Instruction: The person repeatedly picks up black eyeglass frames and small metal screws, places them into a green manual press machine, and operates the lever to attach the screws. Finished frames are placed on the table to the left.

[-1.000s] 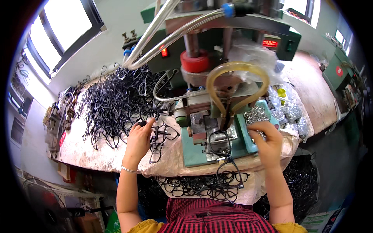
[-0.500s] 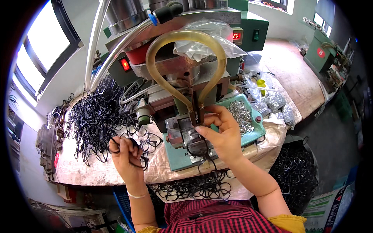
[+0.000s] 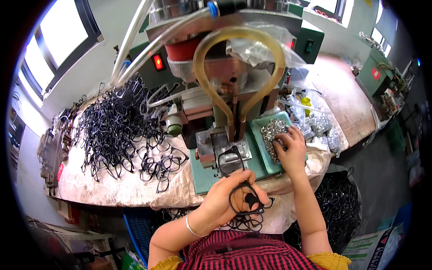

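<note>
- The black glasses frame (image 3: 259, 210) is in front of the press (image 3: 220, 78), its far rim over the press's lower plate and its near rim toward the wearer.
- The left hand (image 3: 225, 195), before the press, is closed round the frame's middle, thumb and fingers curled on it.
- The frame looks light, smooth and fairly stiff; its thin rims would probably flex or twist if squeezed, so the bridge or a thick corner seems the better hold.
- The right hand (image 3: 291, 148), right of the press, has bent fingers at the small metal parts (image 3: 272, 129); whether it pinches one cannot be told. The parts seem hard, tiny and easily dropped, suited to fingertips.
- They lie in a green tray (image 3: 265, 158) just beside the press.
- A yellowish tube (image 3: 201, 58) loops across the press's front, its ends crowding the space behind the far rim.
- Left of the press, a tangled heap of black frames (image 3: 110, 128) covers the surface (image 3: 94, 186).
</note>
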{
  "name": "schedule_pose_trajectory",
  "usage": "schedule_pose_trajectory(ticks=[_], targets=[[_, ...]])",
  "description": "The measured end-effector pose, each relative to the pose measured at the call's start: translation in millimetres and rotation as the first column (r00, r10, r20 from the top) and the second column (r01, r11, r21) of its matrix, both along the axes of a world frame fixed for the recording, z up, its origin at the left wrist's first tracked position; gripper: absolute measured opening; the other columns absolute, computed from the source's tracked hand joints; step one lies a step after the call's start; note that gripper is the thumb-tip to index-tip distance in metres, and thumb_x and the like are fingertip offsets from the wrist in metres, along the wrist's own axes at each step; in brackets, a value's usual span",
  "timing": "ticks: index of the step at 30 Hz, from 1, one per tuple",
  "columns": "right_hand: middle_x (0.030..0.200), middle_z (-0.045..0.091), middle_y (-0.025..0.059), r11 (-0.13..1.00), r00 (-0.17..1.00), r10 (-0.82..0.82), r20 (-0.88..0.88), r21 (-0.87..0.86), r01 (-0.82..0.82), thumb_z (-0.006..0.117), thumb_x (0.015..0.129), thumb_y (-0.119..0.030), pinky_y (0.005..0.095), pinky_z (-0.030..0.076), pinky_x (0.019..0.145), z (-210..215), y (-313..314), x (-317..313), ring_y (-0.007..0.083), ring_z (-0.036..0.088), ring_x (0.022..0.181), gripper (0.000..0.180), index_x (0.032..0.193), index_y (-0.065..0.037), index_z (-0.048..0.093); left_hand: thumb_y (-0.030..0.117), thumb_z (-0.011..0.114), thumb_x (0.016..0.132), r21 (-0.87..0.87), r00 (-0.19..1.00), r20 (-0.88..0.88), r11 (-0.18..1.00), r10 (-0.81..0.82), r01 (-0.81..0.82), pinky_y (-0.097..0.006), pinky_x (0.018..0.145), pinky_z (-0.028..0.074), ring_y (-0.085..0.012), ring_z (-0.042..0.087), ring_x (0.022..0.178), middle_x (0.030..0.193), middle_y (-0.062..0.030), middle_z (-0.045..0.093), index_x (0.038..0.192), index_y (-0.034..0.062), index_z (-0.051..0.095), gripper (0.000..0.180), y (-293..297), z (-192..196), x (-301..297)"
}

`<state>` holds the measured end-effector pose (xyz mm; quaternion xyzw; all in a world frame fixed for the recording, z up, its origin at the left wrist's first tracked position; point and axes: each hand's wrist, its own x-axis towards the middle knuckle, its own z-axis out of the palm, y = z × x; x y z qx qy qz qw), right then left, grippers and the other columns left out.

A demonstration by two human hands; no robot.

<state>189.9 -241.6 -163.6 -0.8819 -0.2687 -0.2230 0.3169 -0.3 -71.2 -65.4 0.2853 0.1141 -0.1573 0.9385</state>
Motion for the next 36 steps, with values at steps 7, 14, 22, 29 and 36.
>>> schedule_pose_trajectory(ticks=[7, 14, 22, 29, 36], targets=[[0.125, 0.061, 0.0193, 0.916, 0.910, 0.374, 0.179, -0.226, -0.332, 0.068, 0.079, -0.010, 0.0474, 0.043, 0.103, 17.8, 15.7, -3.8, 0.0394, 0.053, 0.126, 0.012, 0.090, -0.005, 0.067, 0.027, 0.043, 0.105, 0.057, 0.998, -0.013, 0.997, 0.062, -0.061, -0.035, 0.053, 0.058, -0.0256, 0.064, 0.063, 0.086, -0.0309, 0.068, 0.105, 0.0060, 0.051, 0.023, -2.3, -3.1, 0.8], [0.100, 0.067, 0.0077, 0.929, 0.976, 0.207, -0.073, 0.329, -0.173, 0.064, 0.086, -0.005, 0.0317, 0.050, 0.082, -7.8, 0.6, 14.6, 0.0197, 0.064, 0.100, 0.013, 0.099, -0.004, 0.064, 0.035, 0.052, 0.104, 0.450, 0.975, 0.214, 0.892, -0.059, -0.044, -0.032, 0.077, 0.054, -0.0191, 0.067, 0.083, 0.098, -0.0125, 0.070, 0.106, 0.0006, 0.063, 0.036, 16.0, -50.2, -70.2], [0.093, 0.068, 0.0008, 0.520, 0.792, 0.447, -0.416, 0.841, 0.148, 0.066, 0.090, -0.004, 0.0217, 0.046, 0.081, -16.9, 17.0, 7.8, 0.0083, 0.061, 0.086, 0.012, 0.101, -0.001, 0.069, -0.005, 0.062, 0.091, 0.521, 0.303, 0.847, -0.573, 0.436, -0.633, -0.027, 0.077, 0.049, -0.0135, 0.061, 0.085, 0.092, -0.0068, 0.067, 0.092, -0.0019, 0.064, 0.004, 129.3, -10.1, -121.9], [0.091, 0.069, 0.0011, 0.610, 0.801, 0.493, -0.339, 0.791, -0.041, 0.068, 0.090, 0.000, 0.0209, 0.048, 0.077, 8.1, 47.1, -5.8, 0.0083, 0.063, 0.083, 0.010, 0.099, 0.000, 0.069, 0.013, 0.077, 0.075, 0.482, 0.903, 0.417, -0.867, 0.101, -0.125, -0.043, 0.098, 0.044, -0.0329, 0.059, 0.104, 0.129, -0.0145, 0.062, 0.092, 0.0035, 0.074, 0.019, 162.9, -66.5, -51.1], [0.090, 0.069, 0.0047, 0.856, 0.951, 0.051, -0.306, 0.504, 0.116, 0.071, 0.083, 0.002, 0.0263, 0.049, 0.079, -14.0, -42.7, -29.0, 0.0129, 0.063, 0.085, 0.013, 0.095, 0.000, 0.070, 0.007, 0.067, 0.089, 0.559, 0.748, 0.644, -0.766, 0.159, -0.318, -0.035, 0.089, 0.048, -0.0268, 0.064, 0.094, 0.115, -0.0122, 0.071, 0.096, 0.0035, 0.072, 0.009, 183.7, -115.1, -59.3]])
